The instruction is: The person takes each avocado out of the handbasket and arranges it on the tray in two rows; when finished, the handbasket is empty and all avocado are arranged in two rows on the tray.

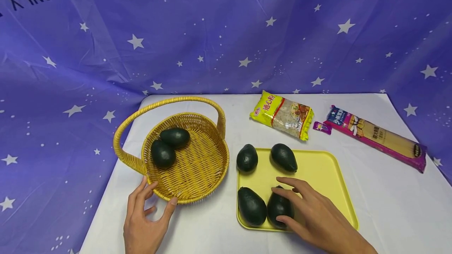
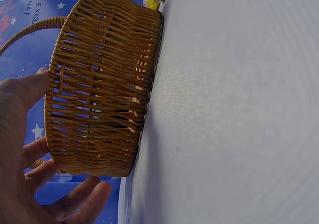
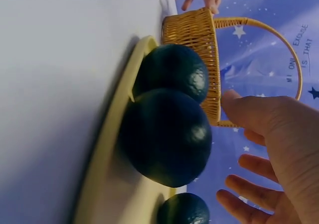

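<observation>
My left hand point(image 1: 146, 216) is at the near left rim of a yellow wicker basket point(image 1: 203, 160); in the left wrist view its thumb and some spread fingers touch the rim. Inside the basket, at its left side, lie two dark green avocados, one point(image 1: 175, 137) behind the other point(image 1: 163, 154). Over the near right avocado point(image 1: 279, 209) on the yellow tray point(image 1: 318, 160) hovers my right hand point(image 1: 314, 211), fingers spread and nothing gripped. Beside that avocado lies another one point(image 1: 252, 207). Two more avocados, left point(image 1: 247, 158) and right point(image 1: 284, 157), lie toward the tray's far edge.
Behind the tray lie a yellow bag of pasta point(image 1: 282, 115), a small purple packet point(image 1: 322, 127) and a long purple pack of noodles point(image 1: 376, 138). The basket's handle point(image 1: 176, 100) arches upward. A white cloth covers the table point(image 1: 208, 230), and a blue star-patterned curtain point(image 1: 219, 38) hangs behind.
</observation>
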